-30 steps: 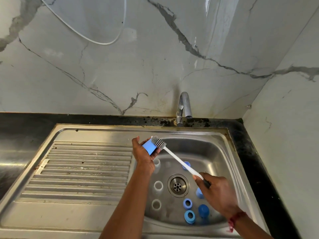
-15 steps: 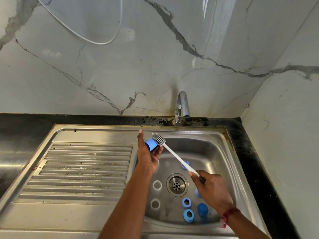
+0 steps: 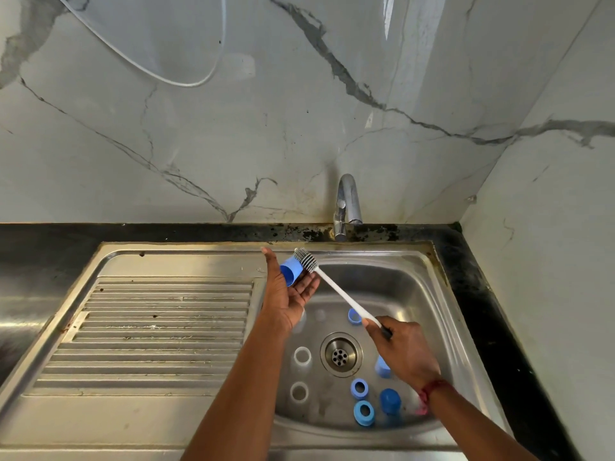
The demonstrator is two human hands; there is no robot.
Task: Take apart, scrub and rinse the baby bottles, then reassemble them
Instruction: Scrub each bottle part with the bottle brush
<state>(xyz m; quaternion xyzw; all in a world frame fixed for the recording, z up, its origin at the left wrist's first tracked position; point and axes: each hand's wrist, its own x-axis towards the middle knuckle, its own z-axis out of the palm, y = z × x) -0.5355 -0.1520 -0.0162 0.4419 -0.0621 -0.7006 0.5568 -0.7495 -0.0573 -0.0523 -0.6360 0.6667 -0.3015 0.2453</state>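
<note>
Left hand (image 3: pixel 289 296): palm up over the basin's left edge, fingers flat, thumb straight. A blue cap (image 3: pixel 290 273) lies on its side across the fingers, just beside the thumb.

Right hand (image 3: pixel 406 356): curled round the dark end of a bottle brush (image 3: pixel 344 296). The white handle slants up and left, and the grey bristle head touches the cap's far end. Red thread (image 3: pixel 429 392) on the right wrist.

Below, in the sink (image 3: pixel 409 294):
- two clear bottles (image 3: pixel 302 356) stand mouth-up, left of the drain (image 3: pixel 340 354)
- two blue rings (image 3: pixel 359 388) and a darker blue domed piece (image 3: pixel 390 400) sit near the front wall
- another blue piece (image 3: pixel 354 316) lies under the handle
- one more is partly hidden by the right hand

Draining board (image 3: pixel 159 327) to the left, tap (image 3: pixel 346 207) at the back edge.
</note>
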